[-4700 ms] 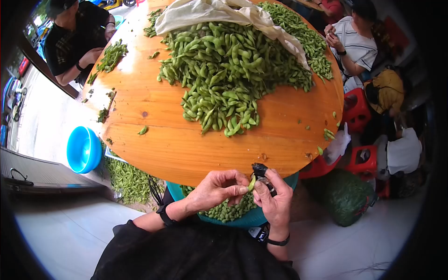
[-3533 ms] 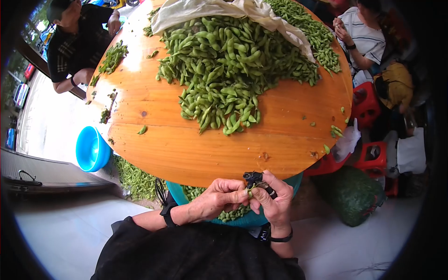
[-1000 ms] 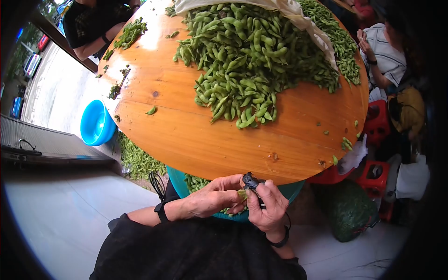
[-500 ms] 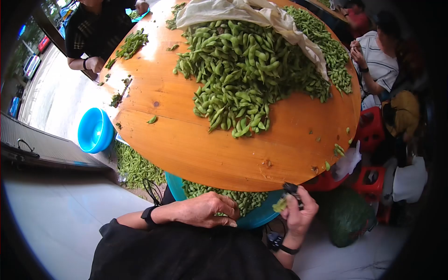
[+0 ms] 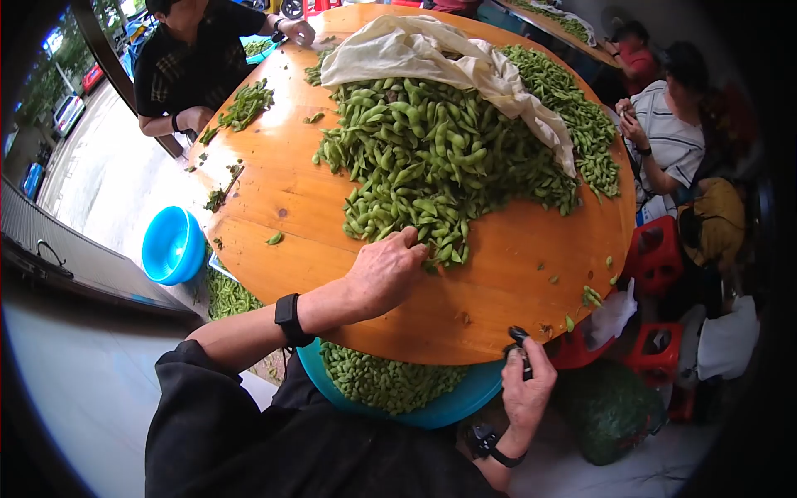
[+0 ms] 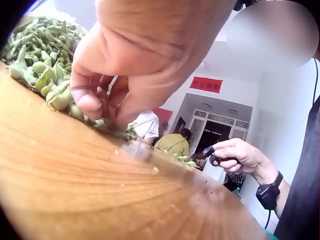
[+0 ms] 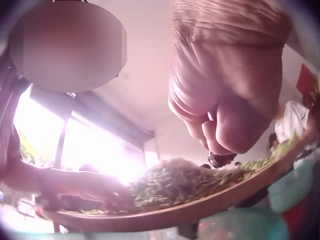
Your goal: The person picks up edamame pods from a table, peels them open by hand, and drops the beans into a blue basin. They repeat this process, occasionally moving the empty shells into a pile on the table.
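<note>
My left hand (image 5: 386, 274) reaches over the round wooden table (image 5: 332, 257) to the near edge of a heap of green edamame pods (image 5: 432, 158). In the left wrist view its thumb and fingers (image 6: 89, 102) bend down among the pods; whether they pinch one, I cannot tell. My right hand (image 5: 529, 388) hovers by the table's near right edge, its fingers loosely bent. Black coverings (image 5: 518, 335) show at its fingertips, and no pod is visible in it. Below the near edge, a teal basin (image 5: 481, 402) holds green shelled beans (image 5: 390, 382).
Cream cloth (image 5: 423, 50) covers the heap's back. A blue basin (image 5: 173, 246) stands left, near pods on the floor (image 5: 228, 295). Red stools (image 5: 654, 253) and a dark green sack (image 5: 610, 415) are at right. People sit at the far left (image 5: 195, 58) and right (image 5: 672, 124).
My left hand has left the basin and moved forward to the pod heap. The green piece between my right fingers half a second ago no longer shows. Earlier, both hands worked together on a pod.
</note>
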A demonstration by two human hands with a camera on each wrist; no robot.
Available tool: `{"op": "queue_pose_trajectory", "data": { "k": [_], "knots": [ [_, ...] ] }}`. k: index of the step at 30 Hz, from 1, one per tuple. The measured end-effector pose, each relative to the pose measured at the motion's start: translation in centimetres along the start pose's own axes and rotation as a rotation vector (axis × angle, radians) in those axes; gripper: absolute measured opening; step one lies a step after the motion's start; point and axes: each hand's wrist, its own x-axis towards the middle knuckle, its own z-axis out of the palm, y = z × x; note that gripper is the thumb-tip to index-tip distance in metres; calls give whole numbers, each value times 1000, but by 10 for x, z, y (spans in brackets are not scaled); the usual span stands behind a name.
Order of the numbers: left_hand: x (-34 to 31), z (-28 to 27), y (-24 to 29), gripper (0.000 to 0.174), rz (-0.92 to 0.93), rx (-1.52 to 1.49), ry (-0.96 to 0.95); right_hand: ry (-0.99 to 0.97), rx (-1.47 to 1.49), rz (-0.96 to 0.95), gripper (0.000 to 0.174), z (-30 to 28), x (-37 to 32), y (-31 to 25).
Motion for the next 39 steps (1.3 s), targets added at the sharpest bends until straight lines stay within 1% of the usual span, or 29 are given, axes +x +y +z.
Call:
{"op": "queue_pose_trajectory", "data": {
  "k": [1, 3, 4, 6, 7, 8, 10, 11, 12, 14, 15, 16, 18, 19, 21, 23, 25, 27, 29, 30, 31, 32, 34, 35, 36, 37, 38, 39],
  "knots": [
    [-2, -2, 2, 17, 5, 3, 1, -43, 97, -1, 20, 10, 1, -2],
    [-10, -12, 10, 14, 8, -253, -4, -145, 302, 103, 21, 25, 3, -15],
    [-13, -23, 19, 14, 14, -255, -12, -183, 411, 164, 22, 32, 3, -25],
    [-22, -44, 38, 12, -307, -606, -293, -274, 655, 223, 25, 46, 4, -34],
    [-34, -33, 33, 10, -262, -756, -269, -310, 741, 247, 27, 52, 4, -36],
    [-43, -33, 36, 8, -345, -892, -336, -308, 742, 250, 27, 55, 4, -39],
    [-59, -25, 41, 9, -458, -1126, -328, -410, 873, 286, 27, 61, 3, -43],
    [-68, -15, 41, 11, -485, -1196, -270, -410, 854, 273, 27, 65, 2, -42],
    [-74, -11, 41, 11, -490, -1198, -272, -412, 853, 278, 27, 67, 0, -41],
    [-83, -5, 43, 14, -584, -1225, -211, -459, 820, 254, 27, 68, -2, -38],
    [-85, -4, 48, 13, -586, -1193, -150, -458, 815, 260, 27, 68, -4, -39],
    [-87, -1, 52, 13, -589, -1199, -153, -462, 815, 260, 26, 67, -4, -40],
    [-92, 3, 57, 12, -423, -933, 41, -467, 813, 263, 25, 68, -6, -40],
    [-93, 4, 58, 12, -425, -935, 40, -462, 799, 257, 25, 69, -7, -38],
    [-94, 5, 58, 13, -461, -1046, 9, -458, 785, 253, 25, 70, -8, -35],
    [-94, 5, 56, 13, -480, -1101, -8, -444, 885, 271, 21, 70, -8, -32],
    [-93, 3, 50, 11, -662, -1521, -164, -473, 916, 279, 20, 67, -7, -30],
    [-93, 4, 49, 13, -666, -1567, -191, -499, 950, 290, 19, 66, -7, -30],
    [-95, 5, 48, 14, -670, -1615, -219, -502, 854, 164, 18, 65, -7, -31],
    [-96, 7, 47, 13, -709, -1853, -297, -499, 855, 167, 18, 63, -8, -29],
    [-96, 8, 45, 13, -744, -2091, -377, -533, 954, 220, 17, 59, -7, -26],
    [-97, 10, 46, 13, -745, -2090, -380, -567, 1053, 274, 16, 57, -7, -24],
    [-99, 13, 48, 13, -749, -2182, -390, -579, 1094, 293, 15, 57, -6, -25],
    [-100, 13, 48, 13, -751, -2182, -392, -591, 1134, 313, 14, 57, -7, -26],
    [-101, 12, 48, 13, -762, -2108, -365, -590, 1135, 312, 14, 57, -7, -26],
    [-101, 11, 48, 13, -771, -2034, -339, -535, 1076, 284, 14, 58, -8, -27],
    [-102, 11, 51, 13, -771, -2032, -340, -480, 1017, 256, 15, 60, -10, -27],
    [-103, 12, 56, 11, -561, -1497, -158, -480, 1019, 255, 15, 61, -12, -30]
  ]
}}
